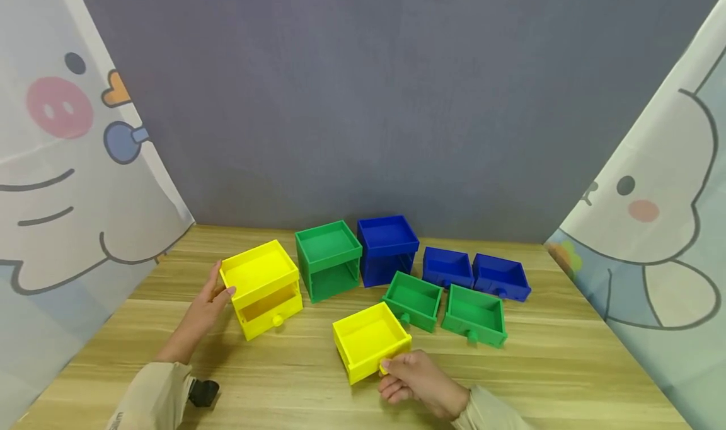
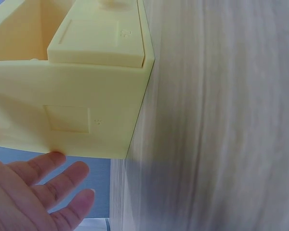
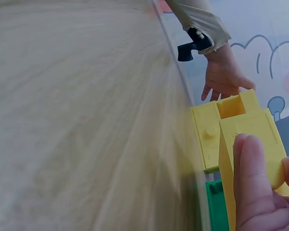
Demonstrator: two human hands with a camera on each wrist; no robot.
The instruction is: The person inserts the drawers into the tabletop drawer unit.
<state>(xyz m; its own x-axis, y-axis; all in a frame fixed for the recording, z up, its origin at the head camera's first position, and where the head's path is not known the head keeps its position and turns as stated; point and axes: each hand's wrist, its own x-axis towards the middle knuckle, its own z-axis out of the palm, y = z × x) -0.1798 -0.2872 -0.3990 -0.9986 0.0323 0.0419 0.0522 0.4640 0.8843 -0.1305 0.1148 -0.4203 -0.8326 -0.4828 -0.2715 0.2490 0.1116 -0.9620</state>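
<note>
In the head view a yellow cabinet (image 1: 263, 277) stands at the left with one drawer in its lower slot and an open gap above. My left hand (image 1: 205, 310) is at its left side, thumb over the top rim. The left wrist view shows the fingers (image 2: 70, 175) fairly straight, lightly against the cabinet's side wall (image 2: 70, 118). My right hand (image 1: 422, 379) pinches the knob of a loose yellow drawer (image 1: 371, 338) between thumb and finger. In the right wrist view that drawer's front (image 3: 253, 127) is close up, the knob partly hidden by the fingers.
A green cabinet (image 1: 329, 247) and a blue cabinet (image 1: 388, 238) stand behind, their fronts without drawers. Two green drawers (image 1: 475, 313) and two blue drawers (image 1: 501, 275) lie to the right on the wooden table (image 1: 283, 386). A grey wall (image 1: 368, 102) rises at the back.
</note>
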